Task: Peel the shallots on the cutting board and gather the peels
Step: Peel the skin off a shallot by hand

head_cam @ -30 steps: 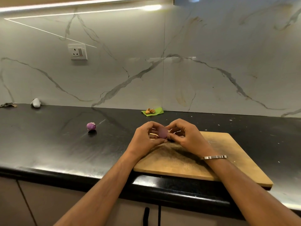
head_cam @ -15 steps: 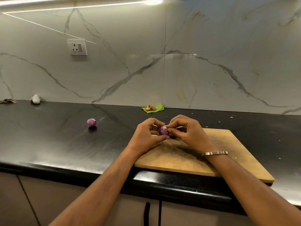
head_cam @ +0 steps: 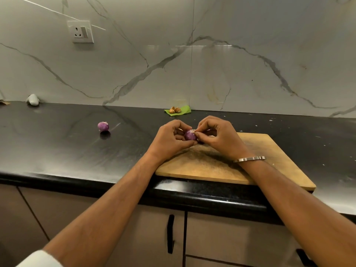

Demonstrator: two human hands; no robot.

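Meanwhile both hands (head_cam: 192,137) pinch shallot (head_cam: 190,135) over cutting board (head_cam: 269,162); second shallot (head_cam: 103,126) left, peels (head_cam: 175,110) behind.

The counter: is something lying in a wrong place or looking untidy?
Yes. One purple shallot sits alone on the black counter, left of the cutting board, though peeling happens over the board. Small pale flecks are scattered on the counter at the right.

You get soft, even light from above; the glossy black stone countertop (head_cam: 57,151) throws pale glare along its front edge. Wide-angle bending curves the edges, and detail stays slightly soft.
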